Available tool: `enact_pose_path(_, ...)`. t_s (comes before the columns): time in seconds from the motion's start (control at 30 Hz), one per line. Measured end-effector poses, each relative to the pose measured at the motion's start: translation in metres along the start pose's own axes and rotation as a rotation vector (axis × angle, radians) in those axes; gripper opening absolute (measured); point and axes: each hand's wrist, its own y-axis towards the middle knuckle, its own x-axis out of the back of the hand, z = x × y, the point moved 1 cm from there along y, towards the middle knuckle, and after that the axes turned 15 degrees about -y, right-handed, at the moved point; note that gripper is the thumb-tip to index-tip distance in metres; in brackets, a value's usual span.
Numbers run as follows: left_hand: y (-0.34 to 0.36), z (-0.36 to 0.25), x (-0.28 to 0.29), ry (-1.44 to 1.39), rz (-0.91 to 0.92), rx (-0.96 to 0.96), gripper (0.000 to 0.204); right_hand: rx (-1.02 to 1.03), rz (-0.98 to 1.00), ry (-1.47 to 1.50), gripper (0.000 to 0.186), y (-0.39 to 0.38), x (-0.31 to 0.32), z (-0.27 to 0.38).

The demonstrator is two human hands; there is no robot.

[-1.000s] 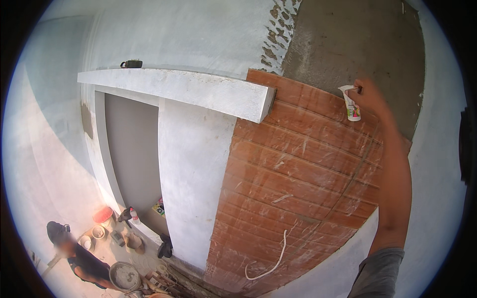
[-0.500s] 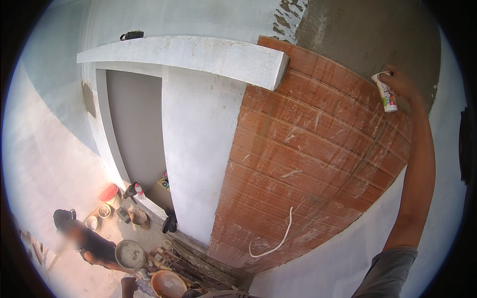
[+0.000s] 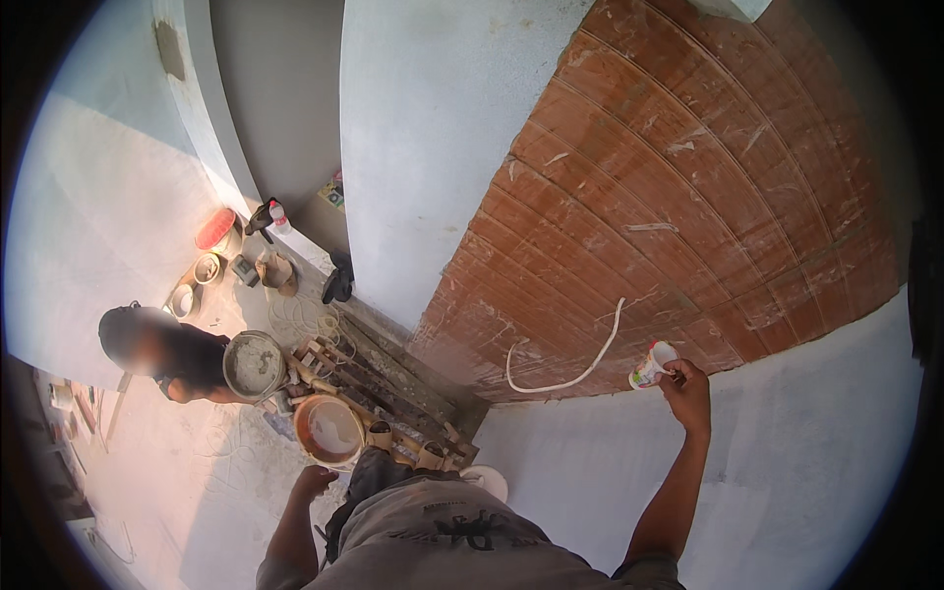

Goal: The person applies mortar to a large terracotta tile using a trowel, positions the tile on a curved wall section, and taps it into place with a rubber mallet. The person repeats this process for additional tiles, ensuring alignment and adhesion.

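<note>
Pinching a white cup (image 3: 645,372) near its rim with the right hand (image 3: 685,391), right of the middle of the frame and a bit low. Cup tilted, with its open mouth toward the upper right. Cannot see down to the bottom of the cup, so no telling about anything inside.

Best to squeeze just enough: too soft, and likely to drop it; too hard, and likely to bend the side. Good to slide the fingers a little down the side for a steadier hold. Move it slowly, mouth up, so as not to spill.

Mind the brown tiles (image 3: 688,265), filling much of the upper right of the frame, and the pale wall (image 3: 590,447) at the lower right. Better not to bump the cup on either one. Watch out too for the bent white cord (image 3: 551,389), just left of the cup in the frame and easy to catch on.

Left hand (image 3: 313,480) low in the frame, left of the middle, just below the brown bucket (image 3: 307,423). Fingers a bit curled; cannot tell about anything pinched there.

Step with care by the long boards (image 3: 388,366) and buckets, low and left of the middle. Leave room for the other person (image 3: 182,356) at the left, beside the bucket of grey mush (image 3: 236,346).
</note>
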Motion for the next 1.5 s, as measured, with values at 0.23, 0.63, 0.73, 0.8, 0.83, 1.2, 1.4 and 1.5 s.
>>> enact_pose_path(0.23,-0.051,0.064,0.018,-0.303,-0.136,0.387,0.044,0.308,0.445,-0.031,0.026,-0.086,-0.275,0.029)
enact_pose_path(0.63,-0.034,0.024,0.005,-0.101,-0.022,0.152,0.046,0.826,0.800,0.053,0.027,-0.139,-0.386,0.187)
enact_pose_path(0.73,-0.036,0.012,-0.032,0.109,0.076,-0.016,0.049,0.880,0.840,0.055,0.027,-0.154,-0.416,0.197)
enact_pose_path(0.8,-0.025,0.017,-0.059,0.244,0.135,-0.079,0.051,0.898,0.883,0.055,0.025,-0.164,-0.440,0.201)
enact_pose_path(0.83,-0.007,0.037,-0.074,0.281,0.149,-0.072,0.051,0.910,0.904,0.036,0.028,-0.167,-0.453,0.203)
enact_pose_path(1.2,-0.001,0.053,-0.104,0.375,0.217,0.166,0.057,0.655,1.220,0.105,0.061,-0.201,-0.514,0.182)
enact_pose_path(1.4,0.010,0.050,-0.099,0.384,0.318,0.146,0.060,0.470,1.435,-0.423,0.065,-0.212,-0.487,0.004)
enact_pose_path(1.5,0.020,0.048,-0.098,0.514,0.469,0.128,0.054,0.177,1.518,-0.303,0.066,-0.227,-0.465,-0.039)
